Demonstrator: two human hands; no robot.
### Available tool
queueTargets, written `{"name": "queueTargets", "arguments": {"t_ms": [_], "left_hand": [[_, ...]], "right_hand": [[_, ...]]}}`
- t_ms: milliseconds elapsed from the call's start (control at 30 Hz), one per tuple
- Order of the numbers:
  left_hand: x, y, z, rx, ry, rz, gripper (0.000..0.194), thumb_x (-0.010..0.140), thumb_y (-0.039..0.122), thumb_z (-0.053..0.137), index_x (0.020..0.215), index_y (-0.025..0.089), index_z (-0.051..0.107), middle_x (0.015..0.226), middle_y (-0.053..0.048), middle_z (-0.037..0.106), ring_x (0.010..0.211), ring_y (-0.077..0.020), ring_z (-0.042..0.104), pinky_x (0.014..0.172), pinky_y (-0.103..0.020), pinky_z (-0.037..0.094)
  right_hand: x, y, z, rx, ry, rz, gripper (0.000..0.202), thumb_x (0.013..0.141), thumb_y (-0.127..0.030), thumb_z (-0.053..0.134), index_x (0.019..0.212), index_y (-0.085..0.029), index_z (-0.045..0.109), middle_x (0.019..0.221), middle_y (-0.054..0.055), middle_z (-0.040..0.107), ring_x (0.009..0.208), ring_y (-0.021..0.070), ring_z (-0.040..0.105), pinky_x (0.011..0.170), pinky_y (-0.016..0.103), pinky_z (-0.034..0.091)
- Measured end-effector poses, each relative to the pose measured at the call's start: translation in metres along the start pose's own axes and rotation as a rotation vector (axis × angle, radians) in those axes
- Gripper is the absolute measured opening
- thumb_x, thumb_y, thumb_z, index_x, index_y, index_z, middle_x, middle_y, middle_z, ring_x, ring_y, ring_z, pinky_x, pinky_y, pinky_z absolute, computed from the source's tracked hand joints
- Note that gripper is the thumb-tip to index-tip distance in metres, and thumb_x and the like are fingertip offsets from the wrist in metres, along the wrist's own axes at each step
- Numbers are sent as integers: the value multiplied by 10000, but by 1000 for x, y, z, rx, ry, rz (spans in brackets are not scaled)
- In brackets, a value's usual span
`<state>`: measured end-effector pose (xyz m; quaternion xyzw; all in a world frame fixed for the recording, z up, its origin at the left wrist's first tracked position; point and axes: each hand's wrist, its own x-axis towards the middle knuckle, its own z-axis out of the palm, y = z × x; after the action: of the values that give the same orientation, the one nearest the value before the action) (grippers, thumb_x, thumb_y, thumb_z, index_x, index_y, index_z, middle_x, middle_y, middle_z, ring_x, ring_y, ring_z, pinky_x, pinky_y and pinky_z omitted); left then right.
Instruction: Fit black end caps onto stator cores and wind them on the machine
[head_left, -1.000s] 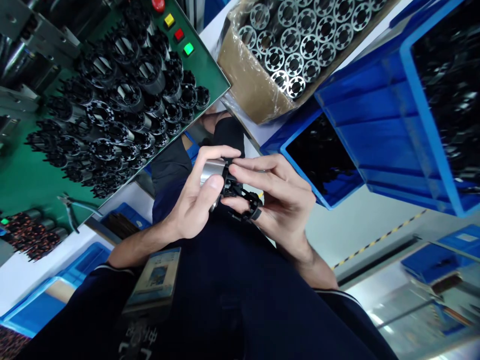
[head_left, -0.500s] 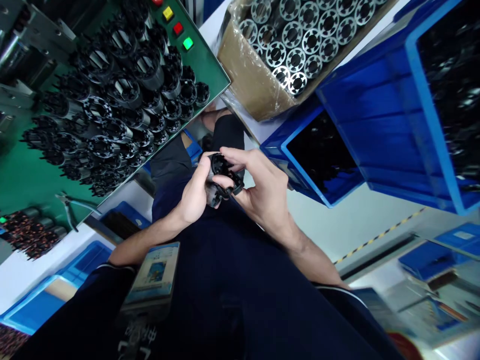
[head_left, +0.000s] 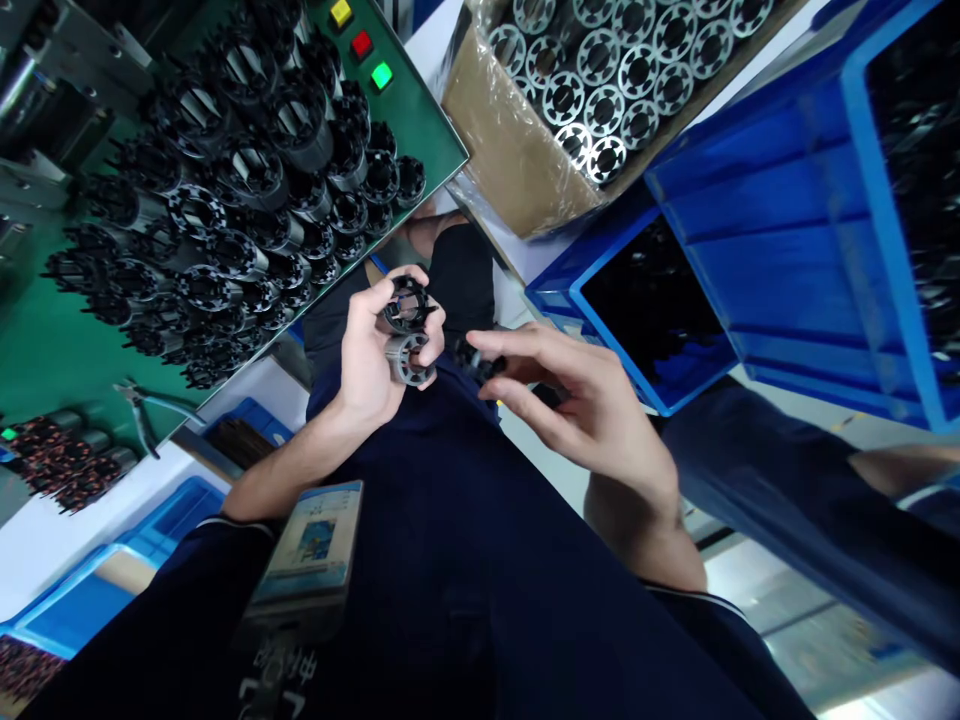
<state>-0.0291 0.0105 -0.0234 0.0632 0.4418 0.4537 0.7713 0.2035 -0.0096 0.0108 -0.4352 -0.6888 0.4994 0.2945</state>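
gap btwn L fingers (head_left: 433, 338) & R fingers (head_left: 521, 344), blk part (head_left: 478, 360) jutting in, cores (head_left: 259, 188) blocking L, carton (head_left: 517, 150) & bin (head_left: 620, 349) R

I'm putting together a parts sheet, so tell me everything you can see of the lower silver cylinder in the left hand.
The silver cylinder is short and looks like metal, with a smooth grey outer wall. Its visible end is ring-shaped, with inward teeth and gaps around a central opening; no black piece is fitted there. It lies on its side in the grip of the left hand, slotted end facing right in the picture, just below a black-toothed piece. Its far end is hidden.
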Motion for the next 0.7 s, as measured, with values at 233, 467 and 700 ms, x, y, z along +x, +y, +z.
{"name": "queueTargets", "arguments": {"t_ms": [233,467,700], "left_hand": [[2,-7,18,22,-21,290,298,1116,543,696,1142,247,719,910,-24,668,775,-190,678,716,-300,554],[4,-11,22,26,-41,355,308,1076,555,761,1122,251,744,1034,-35,638,840,-175,617,814,-321,555],[-5,-12,31,74,71,300,477,1231,712,617,1175,258,754,1122,-77,691,906,-202,695,853,-336,596]], "right_hand": [[2,-7,42,-92,286,-125,505,1103,-282,953,1579,-420,854,1192,21,954,1198,306,855,1099,525,762],[6,-5,44,-67,286,-134,546,1064,-231,989,1571,-377,845,1224,34,918,1145,282,875,1053,494,775],[4,-2,35,-96,266,-129,430,1055,-375,1022,1461,-331,887,1423,90,877,1317,320,876,1134,518,771]]}}
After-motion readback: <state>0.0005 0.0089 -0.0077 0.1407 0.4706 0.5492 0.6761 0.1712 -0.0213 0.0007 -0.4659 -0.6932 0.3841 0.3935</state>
